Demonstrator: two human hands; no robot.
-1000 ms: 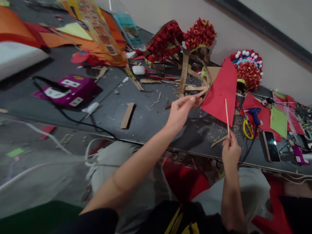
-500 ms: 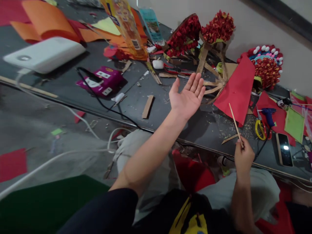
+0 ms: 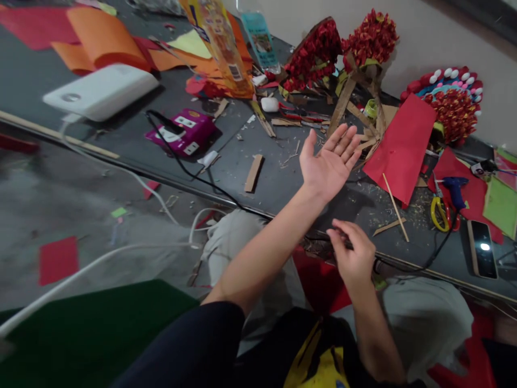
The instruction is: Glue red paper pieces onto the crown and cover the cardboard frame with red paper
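My left hand (image 3: 329, 164) is stretched out palm up over the dark table, fingers apart and nothing on it. Lower and to its right, my right hand (image 3: 352, 249) hovers by the table's front edge, its fingers curled with a gap to the thumb and nothing seen between them. A thin wooden stick (image 3: 396, 207) lies on the table, its upper end on a red paper sheet (image 3: 404, 148). A cardboard strip (image 3: 388, 227) lies beside the stick's lower end. Another cardboard piece (image 3: 253, 173) is left of my left hand.
A white power bank (image 3: 103, 90), a purple socket block (image 3: 188, 132) and bottles (image 3: 260, 40) stand or lie at the left and back. Red flower pieces (image 3: 371, 37) are behind. Yellow scissors (image 3: 439, 213), a blue glue gun (image 3: 455, 191) and a phone (image 3: 482, 249) lie right. Cables cross the front edge.
My right hand has let go of the stick, which now lies on the table, and has moved left towards my left forearm. My left hand stays open; the view has shifted slightly.
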